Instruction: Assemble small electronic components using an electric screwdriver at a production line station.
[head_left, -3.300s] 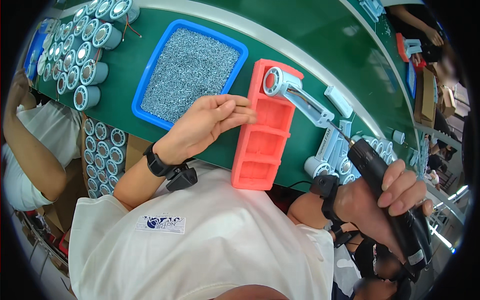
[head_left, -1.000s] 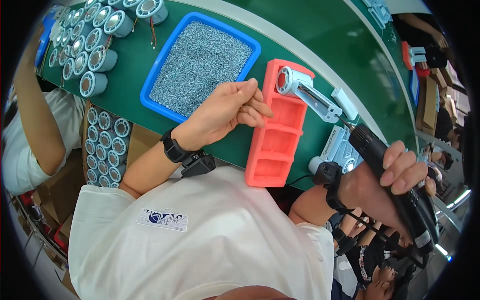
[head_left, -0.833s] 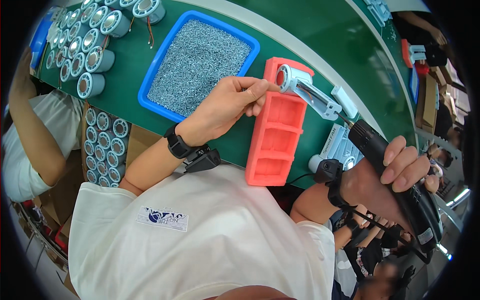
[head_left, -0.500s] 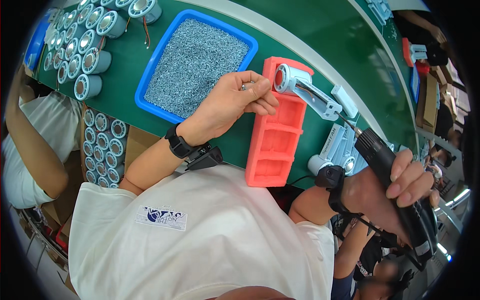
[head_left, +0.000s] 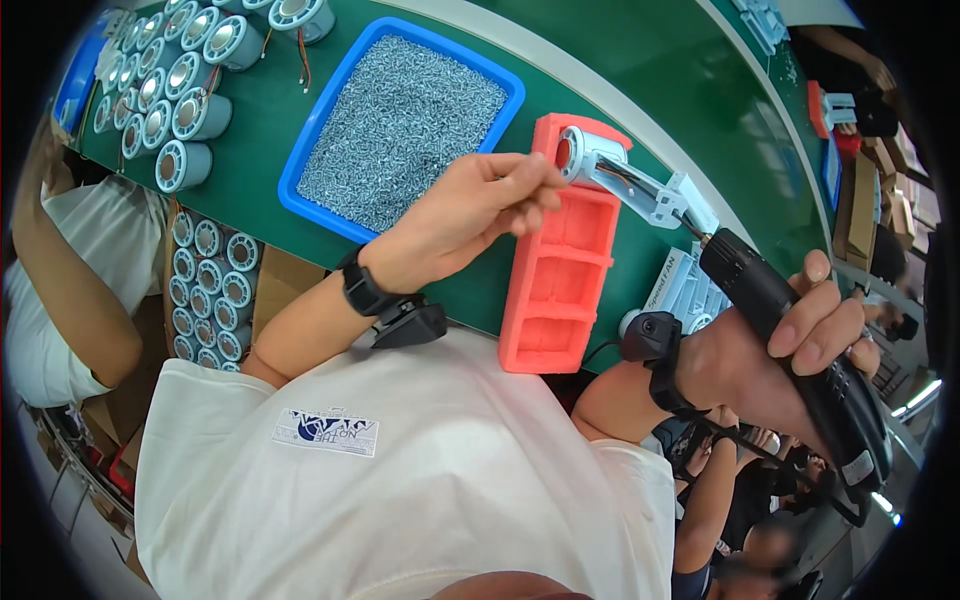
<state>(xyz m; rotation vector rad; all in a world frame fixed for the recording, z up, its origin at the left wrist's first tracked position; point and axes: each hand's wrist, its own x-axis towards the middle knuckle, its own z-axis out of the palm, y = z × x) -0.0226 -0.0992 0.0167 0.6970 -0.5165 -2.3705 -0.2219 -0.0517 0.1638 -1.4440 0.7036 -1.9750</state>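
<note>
My right hand (head_left: 825,330) grips a black electric screwdriver (head_left: 770,295), whose bit meets the far end of a light-blue handle part (head_left: 655,205). That part, with wires along its open channel, joins a round motor housing (head_left: 592,152) lying in the top of a pink foam holder (head_left: 557,275). Close by the housing, my left hand (head_left: 480,210) is closed, thumb against curled fingers. Its fingers now hide the small shiny screw seen between them earlier. Behind it stands a blue tray (head_left: 290,190) filled with small metal screws (head_left: 395,130).
Several motor housings (head_left: 183,165) with loose wires stand at the far left, and more fill a carton (head_left: 285,285) below. Light-blue handle parts (head_left: 685,285) lie right of the foam. Another person's arm (head_left: 75,290) is at the left; further people are at the right.
The screwdriver and the handle part's end have shifted slightly up and left. My left hand has moved a little right and its fingers have turned, covering the shiny screw.
</note>
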